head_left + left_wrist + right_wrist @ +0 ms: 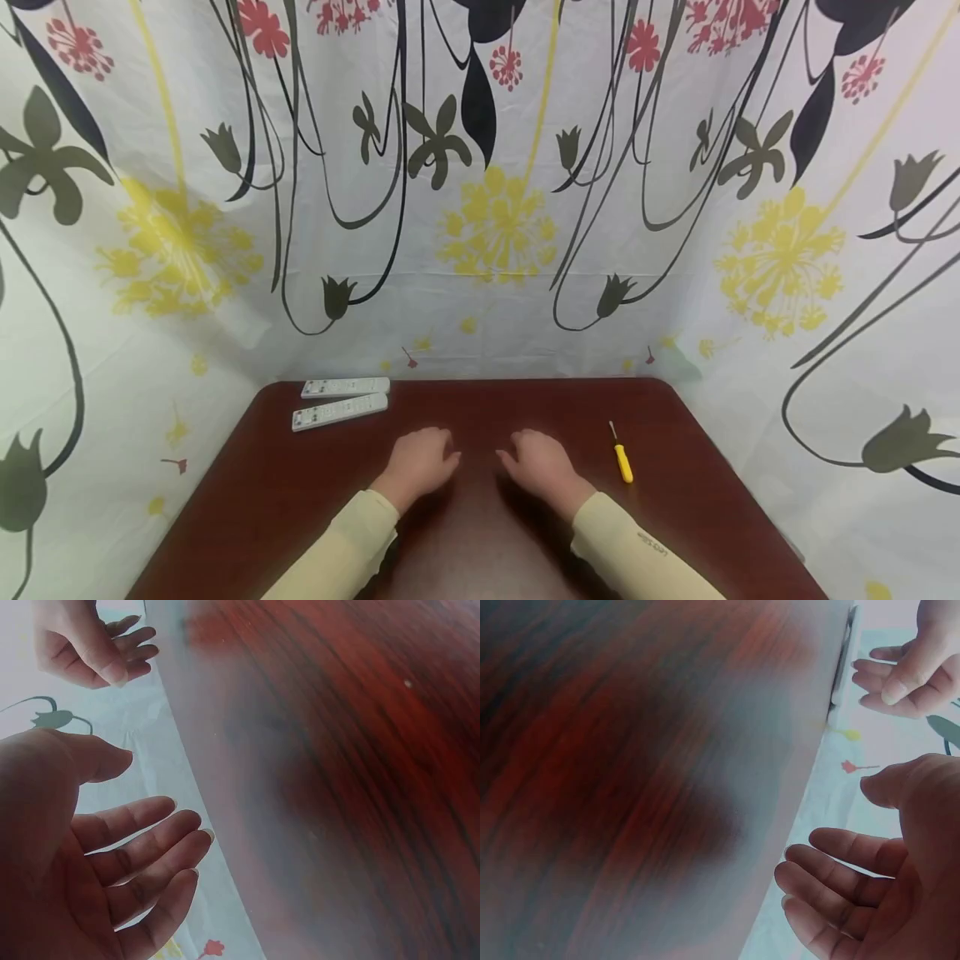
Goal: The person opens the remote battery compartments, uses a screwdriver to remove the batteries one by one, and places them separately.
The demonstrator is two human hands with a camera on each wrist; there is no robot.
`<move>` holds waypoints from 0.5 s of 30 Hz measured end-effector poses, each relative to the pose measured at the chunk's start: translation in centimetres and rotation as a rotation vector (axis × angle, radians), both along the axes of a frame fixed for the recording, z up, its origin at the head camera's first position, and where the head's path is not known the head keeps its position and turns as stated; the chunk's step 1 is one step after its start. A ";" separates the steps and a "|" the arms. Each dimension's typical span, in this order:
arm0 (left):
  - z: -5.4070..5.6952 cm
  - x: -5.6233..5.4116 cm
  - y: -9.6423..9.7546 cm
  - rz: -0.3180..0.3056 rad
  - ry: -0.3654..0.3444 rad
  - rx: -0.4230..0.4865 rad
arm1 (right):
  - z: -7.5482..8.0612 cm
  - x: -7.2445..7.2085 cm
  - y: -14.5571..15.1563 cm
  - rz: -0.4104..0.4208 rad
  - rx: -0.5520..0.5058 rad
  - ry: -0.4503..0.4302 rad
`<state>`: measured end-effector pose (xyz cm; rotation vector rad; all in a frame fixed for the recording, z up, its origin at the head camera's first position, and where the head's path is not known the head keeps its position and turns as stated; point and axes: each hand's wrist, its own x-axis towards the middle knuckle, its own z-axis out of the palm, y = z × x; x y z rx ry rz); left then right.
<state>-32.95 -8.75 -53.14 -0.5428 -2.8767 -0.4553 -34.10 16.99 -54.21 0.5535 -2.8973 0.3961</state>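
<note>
Both hands hover over the middle of a dark red-brown table [480,517], apart from each other and holding nothing. My left hand [418,462] has loosely bent fingers, seen from the palm side in the left wrist view. The right hand [542,467] mirrors it, its fingers relaxed and spread a little in the right wrist view. Two white remote controls [345,387] [340,412] lie at the back left, beyond the left hand. To the right of the right hand lies a screwdriver [622,457] with a yellow handle, its tip toward the back.
A white curtain [480,325] printed with flowers surrounds the table at the back and both sides. The table's back edge runs right along it, with rounded corners.
</note>
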 end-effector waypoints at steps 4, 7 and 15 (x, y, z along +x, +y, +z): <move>-0.1 -0.1 -0.4 0.007 -0.015 -0.004 | 0.3 0.0 0.0 -0.011 0.001 -0.007; 0.0 -0.1 -0.8 0.004 -0.016 -0.006 | 0.4 0.0 -0.1 -0.014 -0.005 -0.012; 0.7 -0.5 -2.5 -0.206 -0.073 -0.055 | 0.7 0.2 0.1 -0.024 -0.015 -0.022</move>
